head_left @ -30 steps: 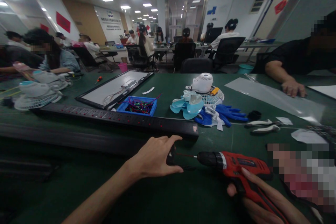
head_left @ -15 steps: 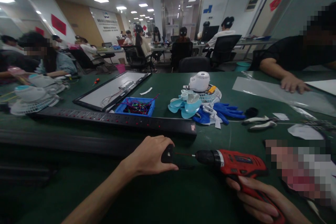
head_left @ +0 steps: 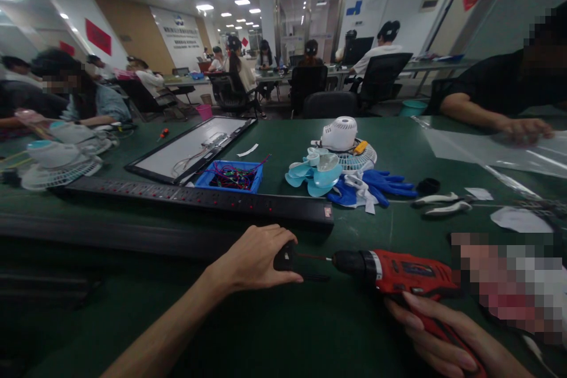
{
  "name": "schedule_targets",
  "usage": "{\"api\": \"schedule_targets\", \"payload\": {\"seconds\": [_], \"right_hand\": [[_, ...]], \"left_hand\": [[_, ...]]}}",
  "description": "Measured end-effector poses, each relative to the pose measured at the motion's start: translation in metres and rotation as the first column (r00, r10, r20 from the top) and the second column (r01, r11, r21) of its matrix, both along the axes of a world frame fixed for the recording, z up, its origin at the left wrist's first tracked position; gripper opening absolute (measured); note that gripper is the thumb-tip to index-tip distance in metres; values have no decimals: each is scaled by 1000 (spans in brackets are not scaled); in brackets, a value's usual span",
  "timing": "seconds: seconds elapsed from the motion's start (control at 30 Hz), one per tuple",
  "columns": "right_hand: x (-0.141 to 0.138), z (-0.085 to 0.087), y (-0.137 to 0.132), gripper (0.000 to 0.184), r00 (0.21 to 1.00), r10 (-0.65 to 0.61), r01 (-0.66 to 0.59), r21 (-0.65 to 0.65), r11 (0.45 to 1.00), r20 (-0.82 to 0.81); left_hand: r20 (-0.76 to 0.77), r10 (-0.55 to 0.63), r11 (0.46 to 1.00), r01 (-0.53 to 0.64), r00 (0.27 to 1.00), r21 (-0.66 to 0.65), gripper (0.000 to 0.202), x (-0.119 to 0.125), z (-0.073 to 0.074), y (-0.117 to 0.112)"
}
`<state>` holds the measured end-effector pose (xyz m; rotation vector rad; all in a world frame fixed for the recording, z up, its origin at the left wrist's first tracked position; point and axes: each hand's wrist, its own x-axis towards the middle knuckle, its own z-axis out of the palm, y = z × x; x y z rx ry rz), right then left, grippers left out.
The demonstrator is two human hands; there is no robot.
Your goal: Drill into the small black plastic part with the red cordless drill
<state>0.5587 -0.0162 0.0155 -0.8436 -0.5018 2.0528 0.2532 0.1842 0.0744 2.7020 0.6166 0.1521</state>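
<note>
My left hand point(head_left: 254, 260) is closed round a small black part point(head_left: 286, 258) resting on the green table point(head_left: 274, 331). My right hand point(head_left: 443, 333) grips the handle of a red and black cordless drill point(head_left: 398, 273) lying level just above the table. The drill's thin bit points left and its tip meets the black part. A long black power strip point(head_left: 199, 199) runs just behind my left hand.
Beyond the strip lie a blue tray of wires point(head_left: 233, 177), a flat panel point(head_left: 195, 147), white fan parts with light-blue blades point(head_left: 328, 159), blue gloves point(head_left: 381, 183) and pliers point(head_left: 436, 204). A person's arm point(head_left: 496, 121) holds clear plastic sheet at right. Other people sit at left and behind.
My left fingers have closed round the black part. The drill has kept its bit on it and shifted slightly. The person at right moved a hand further right on the plastic sheet.
</note>
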Motion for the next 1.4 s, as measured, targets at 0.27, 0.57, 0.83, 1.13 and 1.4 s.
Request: {"api": "schedule_targets", "payload": {"seconds": [0.27, 0.57, 0.83, 1.13, 1.4], "right_hand": [[1, 1, 0, 40, 1000, 18, -19, 9, 1000, 24], [-1, -7, -1, 36, 994, -77, 73, -51, 996, -79], [5, -10, -2, 60, 997, -37, 42, -74, 996, 64], [3, -13, -2, 56, 999, -37, 38, -64, 997, 17], [2, -8, -8, 43, 985, -106, 115, -59, 992, 133]], "left_hand": [[13, -5, 1000, 5, 1000, -6, 55, 1, 0, 0], [-9, 6, 1000, -6, 1000, -14, 56, 1, 2, -1], [5, -4, 1000, 4, 1000, -6, 55, 1, 0, 0], [-3, -2, 1000, 2, 1000, -4, 56, 0, 2, 0], [-18, -5, 1000, 5, 1000, 7, 57, 0, 0, 0]]}}
